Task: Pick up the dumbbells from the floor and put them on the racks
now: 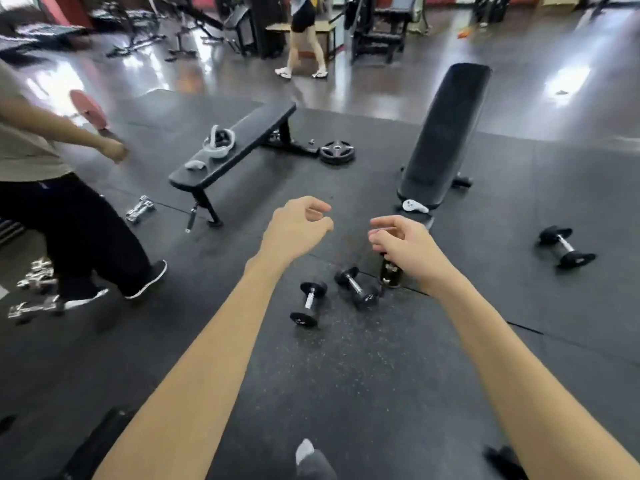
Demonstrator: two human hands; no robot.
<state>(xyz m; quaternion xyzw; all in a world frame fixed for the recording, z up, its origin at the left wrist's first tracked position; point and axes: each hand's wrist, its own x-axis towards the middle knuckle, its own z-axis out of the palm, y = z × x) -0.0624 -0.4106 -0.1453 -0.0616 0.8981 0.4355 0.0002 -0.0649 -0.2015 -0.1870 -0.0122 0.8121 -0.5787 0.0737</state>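
Note:
Two small black dumbbells with chrome handles lie on the black rubber floor ahead of me: one [309, 304] on the left and one [356, 287] just right of it. A third dark dumbbell [390, 274] sits partly hidden under my right wrist. A larger black dumbbell [566, 247] lies far right. Chrome dumbbells [140, 209] lie left of the flat bench, with more [36, 273] at the left edge. My left hand [298, 228] hovers above the floor, fingers loosely curled, holding nothing. My right hand [403, 239] hovers too, fingers apart and empty. No rack is in view.
A flat bench [258, 133] with a white headset on it stands ahead left. An inclined bench [446, 129] stands ahead right. A weight plate [337, 151] lies between them. A person in black trousers [79, 233] steps by at left; another walks far back.

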